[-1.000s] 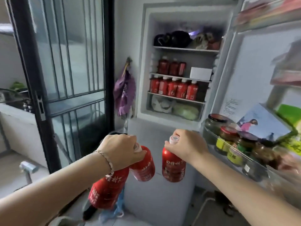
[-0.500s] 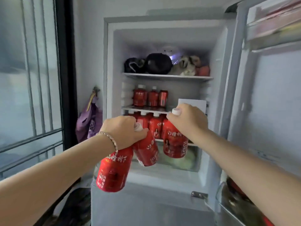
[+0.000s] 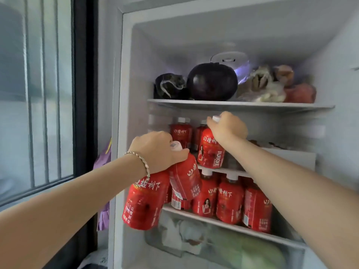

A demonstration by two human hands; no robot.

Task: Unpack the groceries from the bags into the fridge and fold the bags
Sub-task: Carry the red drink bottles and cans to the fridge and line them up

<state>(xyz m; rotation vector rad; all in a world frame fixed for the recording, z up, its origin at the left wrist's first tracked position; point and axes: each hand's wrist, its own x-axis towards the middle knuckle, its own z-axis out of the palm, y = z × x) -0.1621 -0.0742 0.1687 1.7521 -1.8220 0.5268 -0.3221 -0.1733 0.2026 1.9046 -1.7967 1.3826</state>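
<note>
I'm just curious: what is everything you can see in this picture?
fridge: one, white, open
eggplant: one, dark purple, top shelf
leafy vegetable: one, dark, left of eggplant
bagged food: unclear, pale, top shelf right
back bottles: at least two, red, middle shelf
row bottles: at least four, red, lower shelf
green vegetable: one, pale, bottom drawer
hanging cloth: one, purple, left of fridge
paired bottles: two, red, dangling before lower shelf
lone bottle: one, red, middle shelf front
bracelet: one, silver, left wrist
left hand: one, gripping paired bottles' necks
right hand: one, gripping lone bottle's top
</note>
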